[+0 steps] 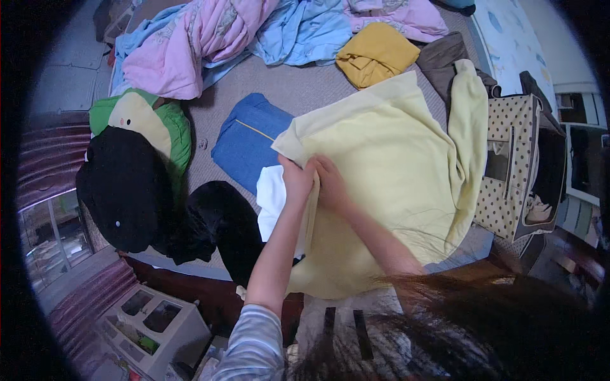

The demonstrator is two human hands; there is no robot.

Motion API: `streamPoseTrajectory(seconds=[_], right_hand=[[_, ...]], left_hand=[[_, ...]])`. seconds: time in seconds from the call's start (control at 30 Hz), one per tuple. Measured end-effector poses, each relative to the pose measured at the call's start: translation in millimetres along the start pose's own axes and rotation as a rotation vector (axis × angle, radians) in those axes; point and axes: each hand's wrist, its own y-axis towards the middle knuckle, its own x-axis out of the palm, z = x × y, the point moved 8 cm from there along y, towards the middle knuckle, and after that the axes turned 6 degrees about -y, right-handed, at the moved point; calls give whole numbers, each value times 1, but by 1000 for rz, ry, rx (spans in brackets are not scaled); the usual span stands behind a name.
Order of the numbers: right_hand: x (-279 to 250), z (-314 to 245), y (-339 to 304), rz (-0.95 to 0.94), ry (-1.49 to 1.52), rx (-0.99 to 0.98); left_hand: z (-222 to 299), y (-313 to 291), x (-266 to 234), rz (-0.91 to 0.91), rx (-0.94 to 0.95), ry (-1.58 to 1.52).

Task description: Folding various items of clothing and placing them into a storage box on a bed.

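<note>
A pale yellow long-sleeved top (387, 159) lies spread over the bed in front of me, one sleeve stretched out along its right side. My left hand (298, 181) is closed on its left edge, beside a turned-up corner. Close against it, my right hand (329, 183) grips a fold of the same cloth, its fingertips partly hidden. Beyond my hands lies a folded blue garment (244, 141) with a yellow stripe. A white cloth (271, 193) shows beside my left wrist, partly covered by the yellow top.
Black clothing (127, 190) and a green cushion-like item (181, 136) lie on the left. Along the far side are a pink and blue quilt (190, 44), a folded mustard garment (378, 54) and a dark brown cloth (441, 60). A polka-dot storage box (502, 197) stands at the right.
</note>
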Motion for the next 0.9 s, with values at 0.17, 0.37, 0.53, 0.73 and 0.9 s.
streamPoseTrajectory(seconds=[0.17, 0.37, 0.53, 0.73, 0.9], right_hand=[[-34, -55, -178, 24, 2, 250], [22, -157, -316, -498, 372, -7], [41, -151, -296, -476, 297, -50], [14, -129, -285, -434, 260, 55], [11, -135, -308, -664, 187, 4]], left_hand=[[-8, 2, 34, -155, -91, 225], [3, -40, 16, -361, -20, 27], [-34, -139, -141, -45, 42, 336], [-120, -259, -239, -197, -113, 884], [-152, -269, -252, -421, -201, 1194]])
